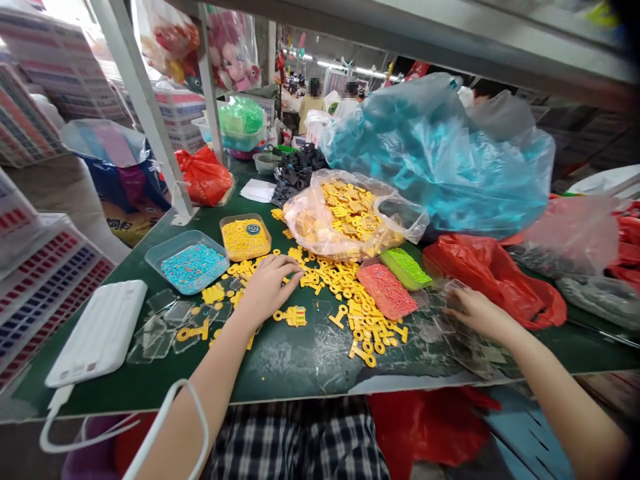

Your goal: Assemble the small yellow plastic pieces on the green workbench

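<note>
My left hand (273, 287) rests among loose yellow plastic pieces (325, 273), its thumb apart from the fingers. Just right of its wrist lies a yellow piece with a ring end and coloured rows (291, 316). My right hand (473, 310) reaches leftward over thin clear plastic pieces (430, 327), fingers apart and touching some of them. Between the hands stand a tray of pink-red beads (387, 290) and a tray of green beads (406, 267). Left of my left hand are a tub of yellow beads (245, 239) and a tray of blue beads (193, 263).
A white power bank (97, 333) with a cable lies at the left edge. Behind the trays sits an open bag of yellow pieces (350, 210), beside black parts (300, 170). A big bag of blue material (450, 153) and red bags (495, 273) fill the right.
</note>
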`<state>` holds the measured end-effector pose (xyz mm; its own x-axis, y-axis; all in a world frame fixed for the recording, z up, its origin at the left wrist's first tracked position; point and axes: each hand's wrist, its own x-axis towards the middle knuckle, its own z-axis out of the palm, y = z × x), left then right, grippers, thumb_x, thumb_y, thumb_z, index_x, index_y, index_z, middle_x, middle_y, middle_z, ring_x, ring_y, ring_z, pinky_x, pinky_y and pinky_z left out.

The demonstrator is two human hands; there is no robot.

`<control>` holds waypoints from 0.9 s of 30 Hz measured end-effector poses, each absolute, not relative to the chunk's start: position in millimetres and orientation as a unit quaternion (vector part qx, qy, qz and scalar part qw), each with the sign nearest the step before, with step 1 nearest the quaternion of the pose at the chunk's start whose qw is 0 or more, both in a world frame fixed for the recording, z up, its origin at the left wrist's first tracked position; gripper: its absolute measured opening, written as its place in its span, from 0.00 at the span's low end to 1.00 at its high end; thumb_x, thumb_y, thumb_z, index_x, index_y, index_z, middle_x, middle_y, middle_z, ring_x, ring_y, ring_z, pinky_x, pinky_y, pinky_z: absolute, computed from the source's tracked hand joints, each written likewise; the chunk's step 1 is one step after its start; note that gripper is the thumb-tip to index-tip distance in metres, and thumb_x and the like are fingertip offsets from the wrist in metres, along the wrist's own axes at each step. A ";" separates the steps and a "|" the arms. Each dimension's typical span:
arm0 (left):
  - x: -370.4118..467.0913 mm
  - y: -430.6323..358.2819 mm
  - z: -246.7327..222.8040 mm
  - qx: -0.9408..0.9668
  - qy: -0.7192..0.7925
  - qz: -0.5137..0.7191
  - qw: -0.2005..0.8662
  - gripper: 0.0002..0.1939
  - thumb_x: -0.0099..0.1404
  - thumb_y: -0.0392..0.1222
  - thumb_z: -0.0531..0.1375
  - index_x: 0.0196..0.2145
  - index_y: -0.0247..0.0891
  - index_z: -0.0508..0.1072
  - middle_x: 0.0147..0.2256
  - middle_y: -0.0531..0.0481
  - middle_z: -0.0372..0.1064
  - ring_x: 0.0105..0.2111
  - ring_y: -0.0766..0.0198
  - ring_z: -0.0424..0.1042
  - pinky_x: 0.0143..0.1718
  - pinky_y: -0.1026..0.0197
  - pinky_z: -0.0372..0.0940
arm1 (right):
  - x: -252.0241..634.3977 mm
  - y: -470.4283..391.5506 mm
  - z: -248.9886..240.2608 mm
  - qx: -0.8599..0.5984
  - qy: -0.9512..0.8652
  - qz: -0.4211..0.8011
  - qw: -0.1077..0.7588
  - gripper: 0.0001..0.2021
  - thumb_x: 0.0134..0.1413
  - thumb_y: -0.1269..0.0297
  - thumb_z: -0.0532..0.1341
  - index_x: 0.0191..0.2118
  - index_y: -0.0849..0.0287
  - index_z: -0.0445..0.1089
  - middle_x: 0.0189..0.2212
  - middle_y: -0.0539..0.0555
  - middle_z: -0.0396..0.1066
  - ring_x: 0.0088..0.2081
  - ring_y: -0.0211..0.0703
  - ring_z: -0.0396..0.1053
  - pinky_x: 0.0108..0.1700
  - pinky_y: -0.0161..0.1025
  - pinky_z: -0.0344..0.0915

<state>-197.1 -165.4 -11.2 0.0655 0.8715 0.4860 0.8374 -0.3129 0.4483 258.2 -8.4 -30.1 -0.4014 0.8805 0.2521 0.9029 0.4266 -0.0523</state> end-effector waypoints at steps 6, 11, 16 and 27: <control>-195.9 -167.7 -6.3 0.709 0.594 0.371 0.084 0.12 0.71 0.43 0.54 0.37 0.37 0.76 0.42 0.45 0.74 0.45 0.56 0.70 0.52 0.49 0.63 | 215.9 -39.4 23.0 -0.582 -0.800 -0.019 0.144 0.08 0.52 0.52 0.58 0.31 0.49 0.64 0.27 0.60 0.74 0.28 0.56 0.72 0.28 0.48 0.59; -187.4 -176.0 7.5 0.677 0.548 0.399 0.286 0.13 0.68 0.49 0.56 0.39 0.41 0.76 0.40 0.49 0.77 0.41 0.59 0.74 0.47 0.55 0.67 | 106.0 -95.8 37.6 -0.468 -0.789 0.259 0.301 0.19 0.53 0.40 0.58 0.38 0.52 0.64 0.32 0.60 0.77 0.34 0.53 0.76 0.33 0.45 0.68; -185.8 -176.2 7.2 0.641 0.496 0.417 0.412 0.18 0.67 0.55 0.55 0.41 0.39 0.76 0.38 0.48 0.77 0.38 0.61 0.74 0.43 0.57 0.67 | 14.6 -107.9 12.8 -0.328 -0.758 0.460 0.327 0.19 0.56 0.42 0.58 0.36 0.54 0.62 0.27 0.54 0.76 0.30 0.45 0.74 0.34 0.41 0.68; -191.5 -168.6 -0.5 0.522 0.481 0.484 0.512 0.22 0.57 0.61 0.64 0.34 0.37 0.73 0.37 0.47 0.76 0.39 0.60 0.74 0.41 0.56 0.67 | -12.8 -87.2 -6.4 -0.208 -0.819 0.381 0.375 0.08 0.59 0.55 0.59 0.35 0.53 0.66 0.38 0.55 0.75 0.41 0.47 0.71 0.41 0.44 0.66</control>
